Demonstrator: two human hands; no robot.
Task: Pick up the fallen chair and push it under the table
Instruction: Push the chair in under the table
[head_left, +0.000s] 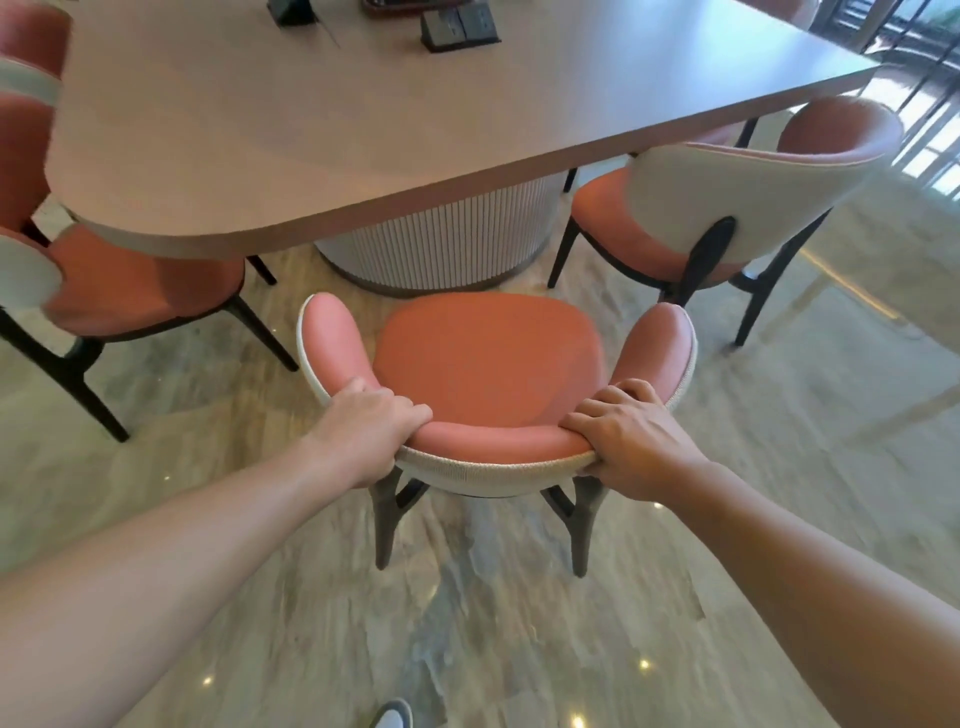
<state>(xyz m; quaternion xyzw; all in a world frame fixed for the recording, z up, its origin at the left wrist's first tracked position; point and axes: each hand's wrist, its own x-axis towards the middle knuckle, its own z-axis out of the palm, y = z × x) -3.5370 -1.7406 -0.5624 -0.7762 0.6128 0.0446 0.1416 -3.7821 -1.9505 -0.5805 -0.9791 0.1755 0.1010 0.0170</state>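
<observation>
Chair stood upright, near the table but not yet under it; left hand and right hand clenched its curved backrest, likely for an even push.

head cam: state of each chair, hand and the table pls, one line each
held chair: upright on its legs, seat short of the table edge, not yet under
left hand: gripping the backrest's left side
right hand: gripping the backrest's right side
table: upright
right chair: upright, seat partly under
left chair: upright, seat partly under
</observation>
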